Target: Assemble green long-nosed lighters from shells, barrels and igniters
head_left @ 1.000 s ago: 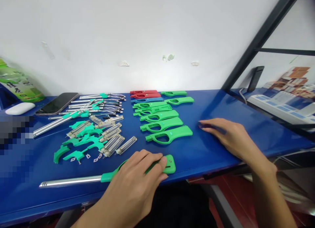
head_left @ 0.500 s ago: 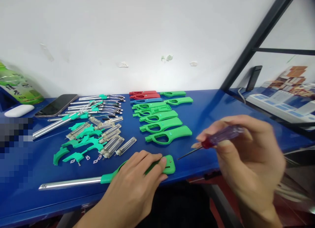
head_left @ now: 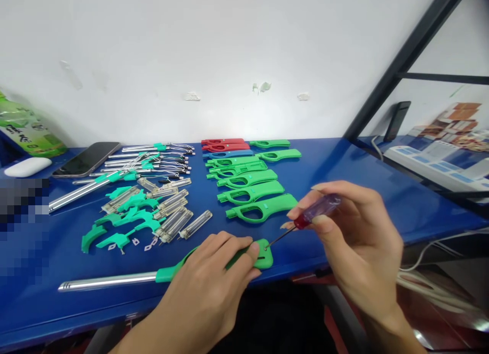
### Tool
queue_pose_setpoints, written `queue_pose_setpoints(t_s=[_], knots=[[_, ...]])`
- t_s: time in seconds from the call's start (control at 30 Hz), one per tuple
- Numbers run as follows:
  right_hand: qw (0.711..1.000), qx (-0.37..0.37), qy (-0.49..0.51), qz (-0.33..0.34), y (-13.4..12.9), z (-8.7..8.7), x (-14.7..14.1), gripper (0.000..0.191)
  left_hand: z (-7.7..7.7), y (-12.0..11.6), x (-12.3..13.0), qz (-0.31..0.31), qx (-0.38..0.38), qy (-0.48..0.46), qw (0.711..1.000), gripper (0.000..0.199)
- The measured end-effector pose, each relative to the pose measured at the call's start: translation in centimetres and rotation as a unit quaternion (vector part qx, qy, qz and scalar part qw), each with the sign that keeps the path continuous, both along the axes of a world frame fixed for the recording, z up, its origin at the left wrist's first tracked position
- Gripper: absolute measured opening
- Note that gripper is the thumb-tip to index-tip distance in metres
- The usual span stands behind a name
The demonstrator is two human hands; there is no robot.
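Note:
Under my left hand [head_left: 217,272] lies a green lighter [head_left: 263,254] with a long metal tube [head_left: 110,281] pointing left; my fingers wrap over its handle and press it on the blue table. My right hand [head_left: 355,242] grips a small screwdriver [head_left: 319,210] with a purple and red handle. Its thin shaft slants down to the left, and the tip meets the screw spot at the lighter's handle end. Beyond my hands, several green handle shells [head_left: 263,209] lie in a column, with red shells [head_left: 225,146] and a blue shell [head_left: 229,154] at the back.
On the left lie clear fuel tanks [head_left: 196,225], teal triggers [head_left: 93,237], metal tubes with wires [head_left: 87,191], a phone [head_left: 87,159], a white case [head_left: 27,167] and a green packet [head_left: 30,130]. A black metal frame [head_left: 405,63] and power strip [head_left: 435,168] are at right.
My right hand has moved left with the screwdriver, and its tip has come from beside the lighter onto the handle end. My left hand has stayed on the lighter.

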State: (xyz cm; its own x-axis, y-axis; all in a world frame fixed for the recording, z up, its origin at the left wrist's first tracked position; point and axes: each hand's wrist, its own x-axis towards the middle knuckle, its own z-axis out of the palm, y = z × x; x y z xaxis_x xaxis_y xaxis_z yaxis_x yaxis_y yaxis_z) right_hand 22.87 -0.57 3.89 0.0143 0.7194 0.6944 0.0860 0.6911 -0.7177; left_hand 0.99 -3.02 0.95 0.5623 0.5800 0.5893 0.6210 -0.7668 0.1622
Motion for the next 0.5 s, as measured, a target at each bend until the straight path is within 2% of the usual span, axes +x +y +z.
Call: queue_pose_setpoints(t_s=[0.3,0.5], knots=[[1.000,0.008,-0.017,-0.004,-0.24,-0.01,0.22,0.036,0.08,-0.08,0.08,-0.001,-0.002,0.006,1.000,0.025],[0.996,0.062,-0.063,0.028,0.05,-0.08,0.08,0.058,0.09,-0.02,-0.04,-0.005,-0.006,0.009,1.000,0.025]])
